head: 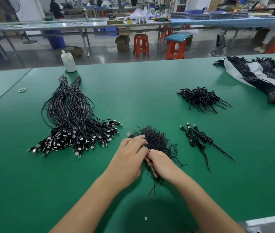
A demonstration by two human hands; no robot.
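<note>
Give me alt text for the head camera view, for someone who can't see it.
The left hand and right hand meet at a heap of short black strands on a green table, the right one's fingers curled round a few. Long bundles of USB cables lie to the left, three coiled cables and a pile of more to the right.

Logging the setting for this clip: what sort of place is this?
Most likely a cable assembly workshop: banded bundles of USB cables lie on a green worktable, and long benches with orange stools stand behind.
</note>
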